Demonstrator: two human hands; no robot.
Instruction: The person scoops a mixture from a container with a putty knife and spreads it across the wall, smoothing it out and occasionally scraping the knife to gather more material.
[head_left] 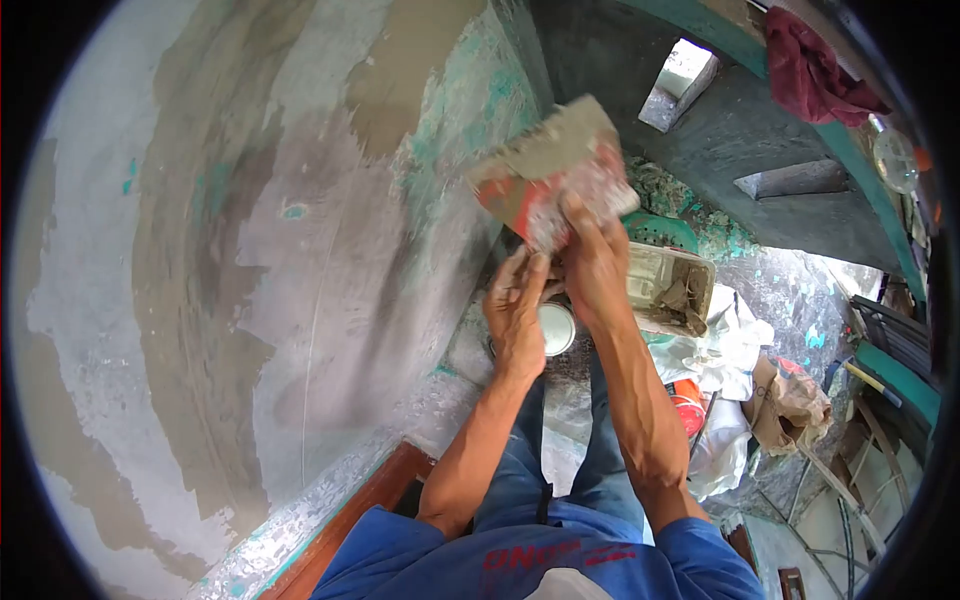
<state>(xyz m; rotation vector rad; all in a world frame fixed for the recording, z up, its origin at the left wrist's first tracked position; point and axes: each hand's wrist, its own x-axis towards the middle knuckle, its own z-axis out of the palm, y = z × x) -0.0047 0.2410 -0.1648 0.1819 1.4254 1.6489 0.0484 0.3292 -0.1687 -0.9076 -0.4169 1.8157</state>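
A broad red putty spreader (520, 200), smeared with grey-beige filler and slightly blurred, is held up in front of the wall corner. My right hand (597, 265) is closed round its lower right part, the thumb lying against its face. At the lower edge, my left hand (517, 310) pinches with its fingertips near the spreader's bottom corner; some of those fingers are hidden. To the left rises a wall (290, 250) with patches of wet-looking brown filler over grey and green paint. Below my hands, a round white-topped container (556, 330) stands on the floor.
Right of my hands is a beige tub (702, 275) with filler residue, beside a green perforated basket (665, 232). White sacks (725, 345), an orange-red container (686, 405) and a torn brown paper bag (790, 410) lie further right. A maroon cloth (810, 70) hangs upper right.
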